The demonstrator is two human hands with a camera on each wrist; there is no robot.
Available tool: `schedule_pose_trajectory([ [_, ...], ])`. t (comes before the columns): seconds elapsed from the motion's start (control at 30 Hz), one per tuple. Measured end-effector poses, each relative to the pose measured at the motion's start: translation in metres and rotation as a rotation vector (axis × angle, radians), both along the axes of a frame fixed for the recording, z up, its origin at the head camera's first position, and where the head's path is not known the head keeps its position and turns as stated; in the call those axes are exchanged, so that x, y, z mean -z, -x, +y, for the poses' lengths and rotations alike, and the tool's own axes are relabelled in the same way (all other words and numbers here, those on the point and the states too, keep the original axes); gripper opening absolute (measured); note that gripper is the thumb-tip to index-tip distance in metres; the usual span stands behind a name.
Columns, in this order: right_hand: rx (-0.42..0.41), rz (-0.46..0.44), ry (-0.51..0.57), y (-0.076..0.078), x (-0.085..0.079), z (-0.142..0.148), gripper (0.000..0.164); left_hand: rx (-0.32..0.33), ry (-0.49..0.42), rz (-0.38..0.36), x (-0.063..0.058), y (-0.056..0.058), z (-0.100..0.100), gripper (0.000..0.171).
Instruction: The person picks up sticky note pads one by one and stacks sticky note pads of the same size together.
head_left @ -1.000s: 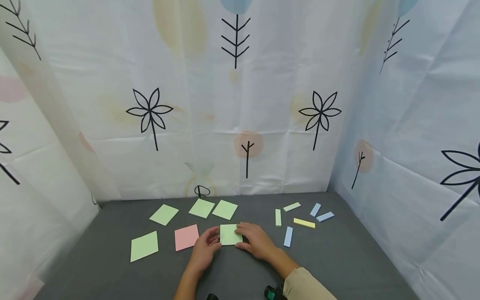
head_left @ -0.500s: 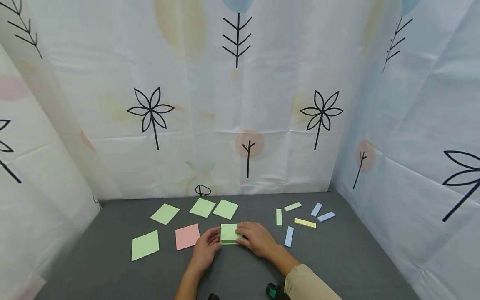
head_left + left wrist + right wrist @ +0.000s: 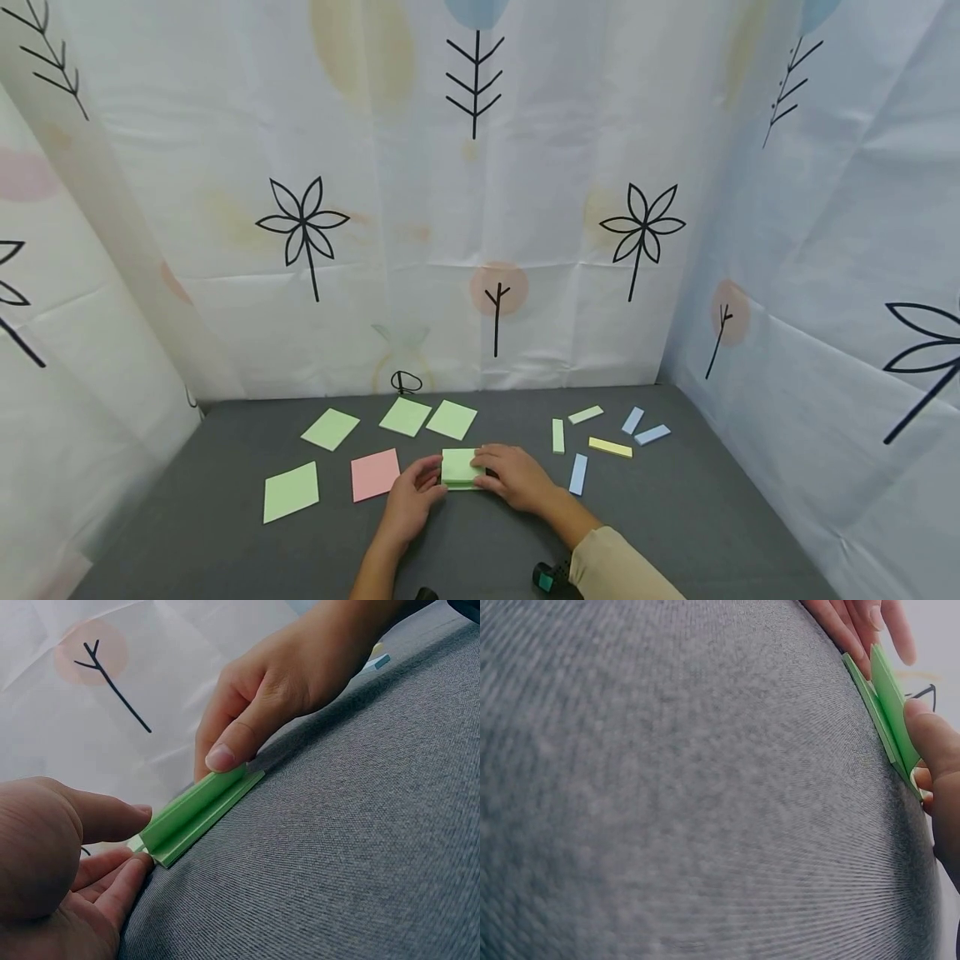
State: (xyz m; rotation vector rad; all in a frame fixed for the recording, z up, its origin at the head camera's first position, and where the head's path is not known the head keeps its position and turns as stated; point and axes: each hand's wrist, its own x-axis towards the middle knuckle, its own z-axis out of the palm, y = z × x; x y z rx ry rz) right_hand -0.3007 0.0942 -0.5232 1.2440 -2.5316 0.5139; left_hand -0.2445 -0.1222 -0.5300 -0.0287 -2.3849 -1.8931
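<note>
Here's the green pad (image 3: 459,467), in the middle of the worktop (image 3: 480,558) between the two hands, just right of the pink square (image 3: 375,475). The right hand (image 3: 517,477) has it: a narrow grip, thumb and fingers pinching the right end of the upper layer, whose near edge tilts up off the lower one, and the wrist views show the gap nicely. Over on the other side, the left hand (image 3: 408,500) has a wider grip, thumb apart from the fingers, fingertips touching the lower layer's near left corner; whether that thumb touches the upper layer, I cannot tell.

Behind the pink square, three green squares (image 3: 405,416) lie in a loose row, with a lone green square (image 3: 291,492) off to its left. Out right, the strips: two green strips (image 3: 558,436), a yellow strip (image 3: 611,447), three blue strips (image 3: 577,474), all scattered apart.
</note>
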Motion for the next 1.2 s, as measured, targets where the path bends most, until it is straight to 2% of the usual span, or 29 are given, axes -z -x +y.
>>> schedule_pose_trajectory([
  [0.27, -0.004, -0.02, 0.024, 0.0, 0.003, 0.001, 0.035, 0.0, 0.015, 0.016, 0.003, 0.0, 0.0, 0.043],
  [0.4, -0.007, -0.05, 0.076, -0.001, 0.004, 0.001, 0.041, -0.001, 0.066, 0.052, 0.004, 0.0, 0.001, 0.041],
  [0.6, 0.044, -0.113, 0.087, -0.002, 0.006, 0.001, 0.05, -0.041, 0.205, 0.103, 0.006, 0.005, 0.004, 0.039],
  [0.77, 0.076, -0.139, 0.062, -0.002, 0.008, 0.001, 0.052, -0.06, 0.402, 0.159, 0.003, 0.011, 0.004, 0.04],
  [0.87, 0.079, -0.149, 0.059, -0.002, 0.009, 0.0, 0.053, -0.035, 0.547, 0.183, 0.001, 0.016, 0.003, 0.042],
  [0.97, 0.083, -0.165, 0.056, -0.001, 0.01, 0.0, 0.053, 0.015, 0.648, 0.191, -0.002, 0.021, 0.002, 0.045],
  [1.07, 0.089, -0.174, 0.055, 0.0, 0.011, 0.0, 0.053, 0.067, 0.698, 0.164, -0.005, 0.025, 0.0, 0.048],
  [1.2, 0.093, -0.176, 0.059, 0.0, 0.012, 0.001, 0.053, 0.121, 0.723, 0.128, -0.006, 0.03, -0.002, 0.05],
])
